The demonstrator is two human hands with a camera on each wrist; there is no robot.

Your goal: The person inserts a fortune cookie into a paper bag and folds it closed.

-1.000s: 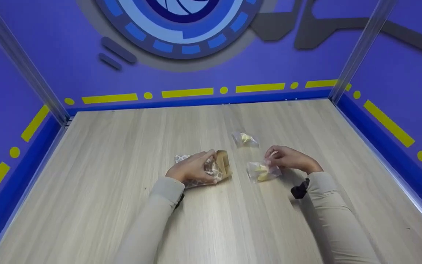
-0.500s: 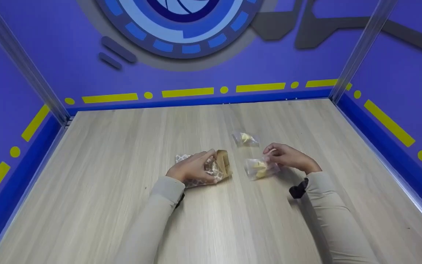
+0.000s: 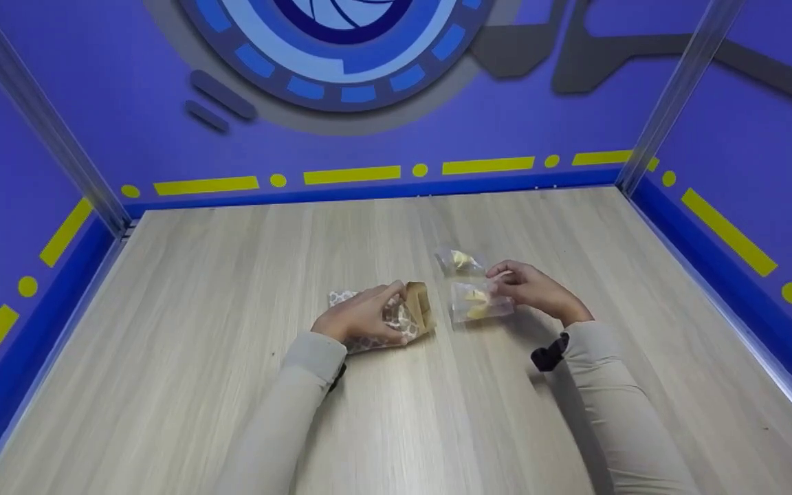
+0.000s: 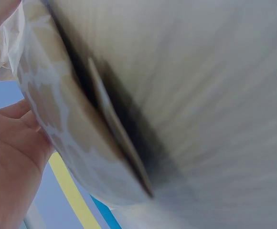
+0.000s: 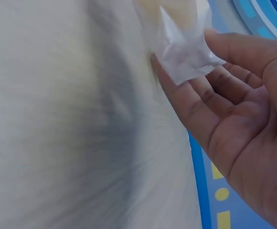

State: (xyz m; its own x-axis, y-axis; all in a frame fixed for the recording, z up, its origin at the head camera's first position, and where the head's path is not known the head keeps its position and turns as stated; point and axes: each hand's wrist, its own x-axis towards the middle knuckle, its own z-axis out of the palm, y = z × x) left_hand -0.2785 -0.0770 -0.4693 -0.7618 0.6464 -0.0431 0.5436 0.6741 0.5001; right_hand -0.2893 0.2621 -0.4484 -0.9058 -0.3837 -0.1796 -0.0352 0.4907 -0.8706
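My left hand grips a brown paper bag with a pale patterned print, lying on its side with its mouth toward the right. In the left wrist view the bag shows tan patches between white lines, close over the table. My right hand pinches the right end of a clear packet with pale yellow pieces inside. Seen from the right wrist, thumb and fingers hold the packet's crimped, crinkled end. A second clear packet with a yellow piece lies just beyond the held one.
The wood-grain table stretches out around both hands. A blue-purple back wall with yellow dashes closes it off behind, and similar walls stand at left and right. Dark devices sit at the wrists.
My right hand has moved left and a little away from me, carrying the packet nearer the bag's mouth. The left hand, the bag and the far packet stay where they were.
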